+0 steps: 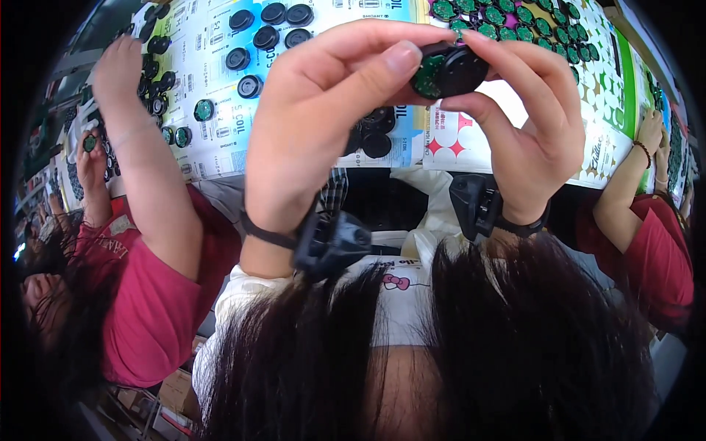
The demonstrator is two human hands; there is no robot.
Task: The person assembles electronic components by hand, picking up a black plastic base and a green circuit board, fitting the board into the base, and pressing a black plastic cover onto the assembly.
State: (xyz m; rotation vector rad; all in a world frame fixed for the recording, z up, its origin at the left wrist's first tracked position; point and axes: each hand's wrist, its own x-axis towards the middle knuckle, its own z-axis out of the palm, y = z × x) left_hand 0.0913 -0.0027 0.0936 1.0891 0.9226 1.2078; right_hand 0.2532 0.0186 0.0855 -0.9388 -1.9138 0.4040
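Above the table edge, both my hands hold one small round part between fingertips. Its right half is a black disc-shaped cap, and a green circuit board shows at its left. My left hand is closed, its thumb lying against the board's upper side. My right hand pinches the black cap from the right, with the index finger on top and the thumb beneath. Whether board and cap are fully joined, I cannot tell. Under my left hand sit several black round housings, partly covered by it.
Printed sheets cover the table. Several black round caps lie at the back left, and many green circuit boards at the back right. A co-worker's arm reaches in at left; another person's arm is at right.
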